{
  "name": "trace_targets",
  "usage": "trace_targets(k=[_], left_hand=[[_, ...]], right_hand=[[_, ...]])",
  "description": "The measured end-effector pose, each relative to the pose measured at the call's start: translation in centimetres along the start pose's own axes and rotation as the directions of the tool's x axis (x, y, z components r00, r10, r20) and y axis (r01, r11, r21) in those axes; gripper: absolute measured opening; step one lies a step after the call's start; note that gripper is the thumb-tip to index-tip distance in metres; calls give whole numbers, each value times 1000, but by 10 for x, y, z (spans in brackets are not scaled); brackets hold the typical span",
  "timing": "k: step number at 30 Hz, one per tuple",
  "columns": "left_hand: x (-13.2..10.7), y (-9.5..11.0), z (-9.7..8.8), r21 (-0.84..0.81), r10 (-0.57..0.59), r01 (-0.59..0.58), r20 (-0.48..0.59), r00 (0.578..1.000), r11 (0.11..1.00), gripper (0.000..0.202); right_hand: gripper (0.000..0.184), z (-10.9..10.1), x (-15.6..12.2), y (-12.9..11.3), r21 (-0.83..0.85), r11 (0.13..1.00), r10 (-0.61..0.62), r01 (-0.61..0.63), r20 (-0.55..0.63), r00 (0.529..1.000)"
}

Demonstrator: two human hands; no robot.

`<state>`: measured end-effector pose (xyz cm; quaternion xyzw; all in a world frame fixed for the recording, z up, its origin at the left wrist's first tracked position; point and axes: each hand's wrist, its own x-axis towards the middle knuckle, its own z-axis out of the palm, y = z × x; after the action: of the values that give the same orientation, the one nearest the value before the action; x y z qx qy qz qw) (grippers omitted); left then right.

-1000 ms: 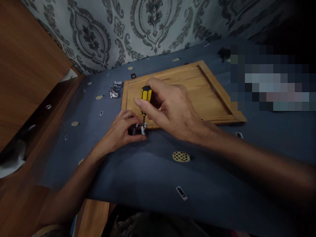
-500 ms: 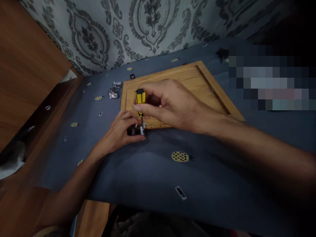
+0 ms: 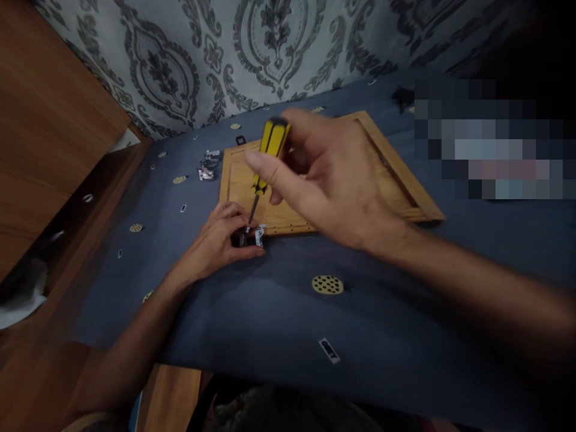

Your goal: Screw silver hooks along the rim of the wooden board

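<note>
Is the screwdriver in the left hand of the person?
No, the right hand holds the screwdriver, while the left hand is at the metal hinge.

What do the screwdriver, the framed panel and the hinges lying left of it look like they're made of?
Screwdriver handle: probably plastic, glossy or rubbery, in moulded-looking yellow and black; its grey shaft suggests steel. Framed panel: wood, possibly varnished, with visible grain. Hinges: metal, perhaps plated, given their bright silvery highlights.
</note>
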<state>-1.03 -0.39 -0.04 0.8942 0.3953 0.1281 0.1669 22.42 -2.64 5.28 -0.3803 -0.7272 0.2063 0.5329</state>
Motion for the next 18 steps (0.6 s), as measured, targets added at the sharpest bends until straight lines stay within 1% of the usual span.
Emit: trace_targets(k=[1, 3, 5, 7, 9, 10, 12, 15, 18], left_hand=[[0, 1, -1, -6, 3, -3, 1, 1000, 1000, 39], [0, 1, -2, -21, 10, -10, -2, 1000, 1000, 39], [0, 1, -2, -31, 10, -10, 0, 1000, 999, 38], [0, 1, -2, -32, 4, -4, 2, 1000, 999, 38], [0, 2, -3, -30, -3, 3, 6, 1000, 1000, 38], [0, 2, -3, -29, -8, 8, 8, 1000, 1000, 38], [0, 3, -3, -27, -20, 21, 19, 1000, 999, 38], [1, 5, -4, -8, -31, 31, 37, 999, 999, 38], [1, 5, -5, 7, -23, 22, 39, 999, 1000, 37]], right_hand=[[41, -3, 1, -2, 28, 1000, 9, -9, -35, 999], [35, -8, 2, -3, 28, 999, 21, -19, -56, 998], [33, -9, 3, -1, -28, 999, 43, -44, -18, 999], [42, -8, 3, 3, -76, 996, 59, -56, 36, 998], [52, -4, 2, 8, -117, 993, 31, -24, 55, 998], [54, -1, 2, 10, -135, 991, 12, -5, 51, 999], [51, 3, 2, 12, -170, 985, 2, 8, 61, 998], [44, 6, 1, 13, -188, 982, 55, -33, 114, 992], [45, 7, 0, 13, -190, 982, 52, -26, 137, 989]])
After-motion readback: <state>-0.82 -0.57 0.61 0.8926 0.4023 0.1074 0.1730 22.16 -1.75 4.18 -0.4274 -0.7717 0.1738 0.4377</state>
